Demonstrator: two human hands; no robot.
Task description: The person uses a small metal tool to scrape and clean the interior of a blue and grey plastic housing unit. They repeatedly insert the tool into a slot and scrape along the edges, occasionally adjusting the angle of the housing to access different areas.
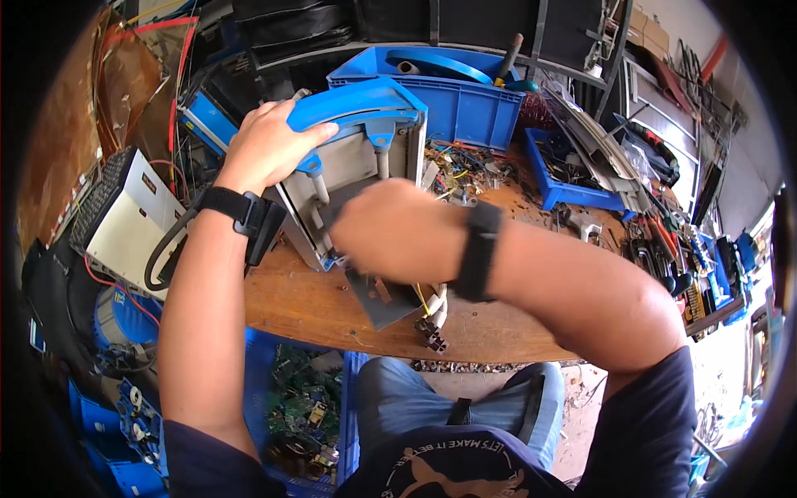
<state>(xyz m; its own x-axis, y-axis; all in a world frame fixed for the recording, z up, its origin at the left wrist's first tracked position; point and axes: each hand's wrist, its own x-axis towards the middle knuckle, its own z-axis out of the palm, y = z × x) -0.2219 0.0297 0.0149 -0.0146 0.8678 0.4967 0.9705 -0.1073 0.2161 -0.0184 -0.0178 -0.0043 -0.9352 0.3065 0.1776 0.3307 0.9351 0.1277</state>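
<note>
My left hand [270,145] grips the blue top edge of a grey-and-blue metal casing [353,153], its thumb lying along that edge. The casing stands tilted on the wooden workbench, with grey cables coming through blue brackets on its face. My right hand [403,231], smeared by motion, is in front of the casing's lower part; whether its fingers hold anything is hidden. Below it a dark flat sheet [383,300] lies on the bench. Beside the sheet is a dark connector [431,334] on a pale cable. Each wrist wears a black strap.
A blue crate [473,112] stands behind the casing, and loose scraps [473,170] litter the bench to its right. Further right are a blue tray [573,195] and several hand tools [664,253]. A bin of circuit boards [307,398] sits below the bench's front edge [498,357].
</note>
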